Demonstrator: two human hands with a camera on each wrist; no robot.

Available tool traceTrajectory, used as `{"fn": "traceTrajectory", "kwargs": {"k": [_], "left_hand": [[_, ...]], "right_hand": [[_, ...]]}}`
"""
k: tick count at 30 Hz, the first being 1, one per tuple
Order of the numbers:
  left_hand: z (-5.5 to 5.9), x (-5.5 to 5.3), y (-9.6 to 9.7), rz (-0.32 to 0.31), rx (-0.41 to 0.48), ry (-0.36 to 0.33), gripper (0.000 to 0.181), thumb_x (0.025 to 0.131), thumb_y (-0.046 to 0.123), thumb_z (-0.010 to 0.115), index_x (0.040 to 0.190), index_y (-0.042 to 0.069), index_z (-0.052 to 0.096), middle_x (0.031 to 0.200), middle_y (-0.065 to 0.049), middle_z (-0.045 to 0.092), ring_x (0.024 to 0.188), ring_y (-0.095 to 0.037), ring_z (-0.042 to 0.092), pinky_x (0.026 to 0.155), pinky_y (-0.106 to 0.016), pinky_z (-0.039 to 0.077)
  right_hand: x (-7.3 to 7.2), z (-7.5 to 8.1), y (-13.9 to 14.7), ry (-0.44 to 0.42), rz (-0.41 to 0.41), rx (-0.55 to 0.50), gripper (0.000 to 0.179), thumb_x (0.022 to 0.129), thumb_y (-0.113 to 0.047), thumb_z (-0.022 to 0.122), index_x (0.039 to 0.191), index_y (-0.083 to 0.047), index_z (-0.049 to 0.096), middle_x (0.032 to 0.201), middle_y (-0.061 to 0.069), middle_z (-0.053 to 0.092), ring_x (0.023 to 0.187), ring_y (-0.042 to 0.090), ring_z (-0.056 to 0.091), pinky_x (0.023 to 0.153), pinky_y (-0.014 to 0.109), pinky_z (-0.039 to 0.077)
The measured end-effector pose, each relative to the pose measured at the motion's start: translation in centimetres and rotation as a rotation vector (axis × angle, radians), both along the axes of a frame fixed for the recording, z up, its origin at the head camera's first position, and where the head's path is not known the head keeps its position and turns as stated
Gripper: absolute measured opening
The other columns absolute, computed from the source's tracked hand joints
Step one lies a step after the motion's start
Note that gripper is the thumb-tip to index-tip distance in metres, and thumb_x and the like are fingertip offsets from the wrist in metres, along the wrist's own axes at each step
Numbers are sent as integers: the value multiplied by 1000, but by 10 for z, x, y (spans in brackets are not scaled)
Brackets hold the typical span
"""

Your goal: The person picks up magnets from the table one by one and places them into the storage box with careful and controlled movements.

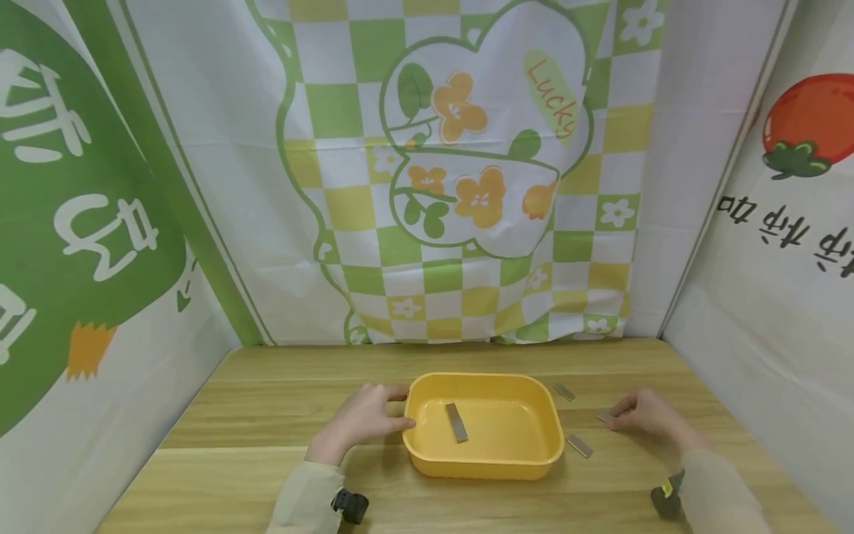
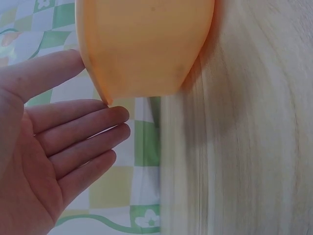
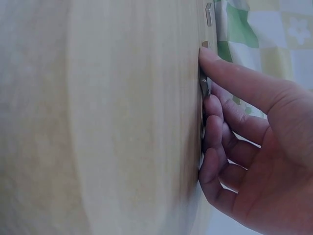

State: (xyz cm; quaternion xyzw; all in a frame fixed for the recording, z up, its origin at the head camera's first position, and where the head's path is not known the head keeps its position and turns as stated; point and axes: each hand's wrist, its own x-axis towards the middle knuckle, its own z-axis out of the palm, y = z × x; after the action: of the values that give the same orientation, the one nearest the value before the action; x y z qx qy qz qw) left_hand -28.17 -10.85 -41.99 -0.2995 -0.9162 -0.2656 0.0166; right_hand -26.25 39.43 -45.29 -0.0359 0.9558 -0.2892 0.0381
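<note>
A yellow plastic tub (image 1: pixel 483 469) stands on the table, with a flat grey metal strip (image 1: pixel 457 424) lying inside at its left half. My left hand (image 1: pixel 363 415) is at the tub's left side; its thumb and fairly straight fingers touch the rim, as the left wrist view also shows. To the right of the tub, my right hand (image 1: pixel 649 417) is low over the tabletop, pinching a small metal piece (image 1: pixel 605 417) between thumb and fingertips. Two similar metal pieces lie between tub and hand: one farther back (image 1: pixel 563 391), one nearer (image 1: pixel 580 446).
The wooden table (image 1: pixel 267 415) ends at a hanging cloth (image 1: pixel 454 297) with green and yellow checks. White printed side curtains (image 1: pixel 754 311) border both sides. Each wrist carries a dark strapped device, such as the one at the left cuff (image 1: pixel 351 506).
</note>
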Motion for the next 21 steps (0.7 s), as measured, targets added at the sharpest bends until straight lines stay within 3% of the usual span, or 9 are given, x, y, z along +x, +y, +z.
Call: {"fn": "traceTrajectory", "kwargs": {"k": [10,21], "left_hand": [[-2,-1,0,-5,7,5,51,80,34,74,121,4,64,119,-12,67,111,-30,63,93,-47,51],[-2,-1,0,-12,6,3,53,80,36,74,121,4,64,118,-12,67,110,-31,63,92,-47,51]], "right_hand": [[-3,-2,4,0,22,11,31,76,-26,78,92,0,71,93,11,69,88,24,61,80,44,50],[-4,-4,5,-4,10,12,34,75,-30,78,92,-2,71,92,9,69,84,20,60,76,39,50]]}}
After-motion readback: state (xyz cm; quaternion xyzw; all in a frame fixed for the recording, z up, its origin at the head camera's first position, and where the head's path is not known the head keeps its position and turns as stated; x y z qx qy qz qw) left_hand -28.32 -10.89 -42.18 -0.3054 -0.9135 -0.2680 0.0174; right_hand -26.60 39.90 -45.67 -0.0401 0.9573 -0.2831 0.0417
